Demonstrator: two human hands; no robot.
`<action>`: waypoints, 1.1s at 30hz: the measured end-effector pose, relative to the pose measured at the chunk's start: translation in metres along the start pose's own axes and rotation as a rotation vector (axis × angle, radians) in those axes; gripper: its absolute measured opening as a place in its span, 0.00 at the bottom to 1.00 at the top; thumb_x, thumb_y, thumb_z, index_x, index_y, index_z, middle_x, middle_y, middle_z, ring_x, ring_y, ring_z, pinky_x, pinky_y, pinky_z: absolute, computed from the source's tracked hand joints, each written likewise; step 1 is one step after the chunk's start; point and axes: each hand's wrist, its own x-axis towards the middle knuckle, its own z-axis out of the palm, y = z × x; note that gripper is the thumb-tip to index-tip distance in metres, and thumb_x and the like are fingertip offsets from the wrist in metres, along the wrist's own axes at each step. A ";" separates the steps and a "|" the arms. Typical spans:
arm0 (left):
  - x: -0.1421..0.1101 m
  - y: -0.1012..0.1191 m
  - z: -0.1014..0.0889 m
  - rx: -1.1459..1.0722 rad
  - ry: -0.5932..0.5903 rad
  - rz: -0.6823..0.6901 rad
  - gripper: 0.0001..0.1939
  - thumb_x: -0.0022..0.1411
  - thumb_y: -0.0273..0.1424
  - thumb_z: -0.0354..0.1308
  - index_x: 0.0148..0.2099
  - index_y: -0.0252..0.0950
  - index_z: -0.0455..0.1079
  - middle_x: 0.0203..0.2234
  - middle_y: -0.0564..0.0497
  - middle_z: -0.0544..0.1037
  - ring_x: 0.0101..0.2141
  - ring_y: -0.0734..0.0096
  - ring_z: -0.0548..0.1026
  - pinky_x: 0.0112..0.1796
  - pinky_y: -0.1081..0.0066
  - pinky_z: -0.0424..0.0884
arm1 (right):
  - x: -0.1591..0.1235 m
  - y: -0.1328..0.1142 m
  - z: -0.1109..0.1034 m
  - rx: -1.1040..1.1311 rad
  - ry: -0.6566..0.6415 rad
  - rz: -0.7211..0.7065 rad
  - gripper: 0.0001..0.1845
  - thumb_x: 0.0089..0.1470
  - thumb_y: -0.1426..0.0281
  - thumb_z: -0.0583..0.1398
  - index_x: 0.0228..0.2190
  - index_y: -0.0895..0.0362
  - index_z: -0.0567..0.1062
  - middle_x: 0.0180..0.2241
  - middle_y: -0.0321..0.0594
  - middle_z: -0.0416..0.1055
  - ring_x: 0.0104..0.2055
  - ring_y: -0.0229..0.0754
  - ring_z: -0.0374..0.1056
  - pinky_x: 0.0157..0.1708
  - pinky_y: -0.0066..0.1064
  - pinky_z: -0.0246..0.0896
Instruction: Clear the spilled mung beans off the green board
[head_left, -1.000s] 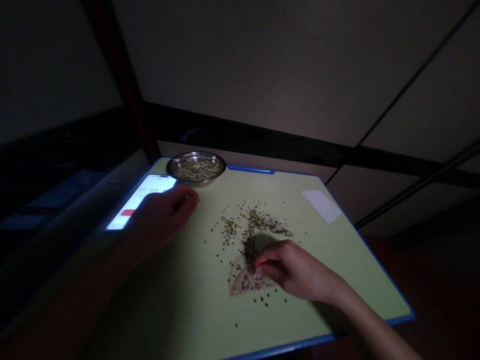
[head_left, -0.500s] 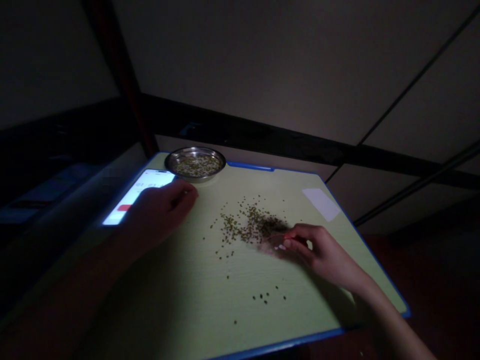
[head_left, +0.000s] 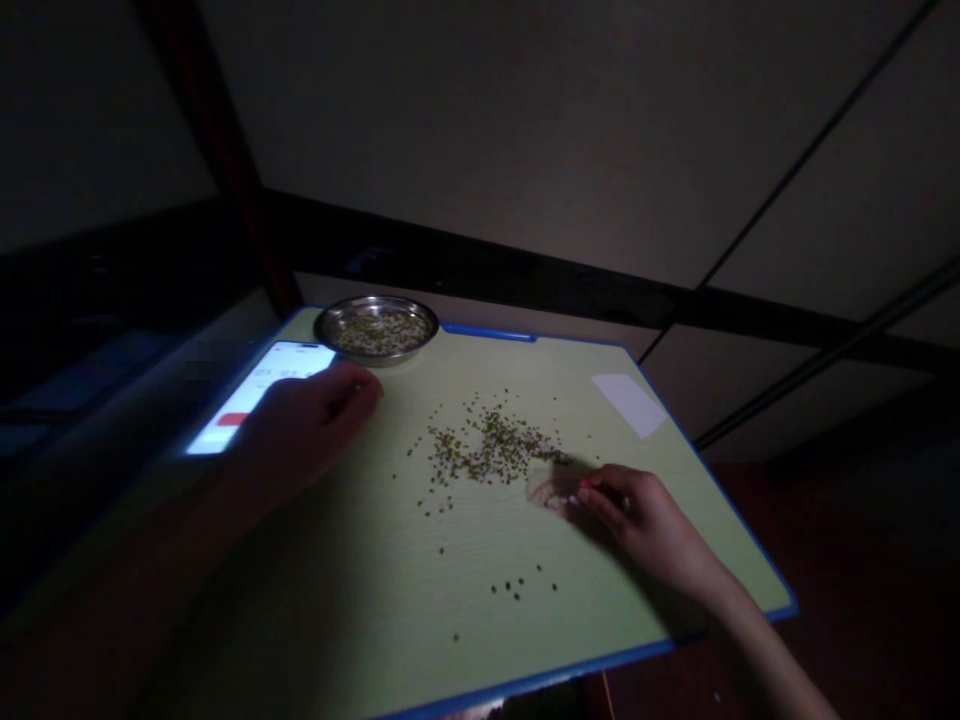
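Small green beans (head_left: 487, 445) lie scattered on a pale green table (head_left: 390, 590) with a blue edge. My right hand (head_left: 645, 525) rests at the right side of the pile, fingers pinched on a thin clear plastic piece (head_left: 551, 492) that touches the table. My left hand (head_left: 304, 425) lies curled on the table beside a lit phone (head_left: 251, 400), fingers closed; whether it holds anything is hidden. A steel dish (head_left: 375, 328) with beans stands at the far left corner.
A white paper slip (head_left: 628, 403) lies at the far right of the table. A few stray beans (head_left: 521, 588) sit near the front. Dark wall panels and floor surround the table; the room is dim.
My right hand has carried the clear plastic piece from in front of the pile round to its right side. The left hand stays by the phone. The camera shifted slightly.
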 end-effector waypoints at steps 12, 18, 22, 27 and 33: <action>-0.002 0.002 -0.002 -0.025 0.016 0.035 0.17 0.64 0.45 0.47 0.35 0.40 0.70 0.22 0.55 0.72 0.24 0.70 0.69 0.29 0.68 0.60 | -0.014 -0.040 0.024 0.014 -0.217 -0.132 0.07 0.61 0.70 0.59 0.32 0.54 0.78 0.30 0.37 0.75 0.33 0.41 0.70 0.32 0.34 0.62; -0.002 0.003 -0.002 -0.030 0.016 0.055 0.16 0.65 0.44 0.47 0.34 0.40 0.69 0.20 0.57 0.71 0.23 0.71 0.68 0.28 0.69 0.59 | -0.003 -0.064 0.022 0.038 -0.278 -0.306 0.09 0.63 0.70 0.58 0.37 0.53 0.80 0.34 0.37 0.76 0.37 0.41 0.70 0.36 0.33 0.63; -0.002 0.002 -0.002 -0.026 0.038 0.065 0.16 0.65 0.44 0.47 0.34 0.40 0.69 0.21 0.56 0.71 0.24 0.71 0.69 0.29 0.68 0.59 | 0.004 -0.079 0.029 -0.041 -0.364 -0.569 0.13 0.63 0.73 0.56 0.41 0.50 0.80 0.35 0.37 0.77 0.42 0.42 0.71 0.43 0.34 0.63; 0.000 0.001 -0.001 -0.022 0.029 0.066 0.16 0.65 0.44 0.47 0.34 0.40 0.69 0.22 0.55 0.72 0.25 0.70 0.69 0.30 0.68 0.60 | -0.008 -0.075 0.033 -0.188 -0.353 -0.675 0.16 0.57 0.77 0.57 0.39 0.50 0.81 0.35 0.37 0.79 0.41 0.44 0.72 0.45 0.39 0.62; -0.001 0.001 -0.001 -0.020 0.007 0.066 0.17 0.65 0.45 0.46 0.34 0.40 0.68 0.24 0.53 0.74 0.26 0.69 0.71 0.30 0.67 0.60 | -0.037 -0.060 0.007 -0.228 -0.316 -0.539 0.19 0.60 0.78 0.53 0.43 0.50 0.80 0.37 0.39 0.78 0.42 0.46 0.72 0.43 0.41 0.64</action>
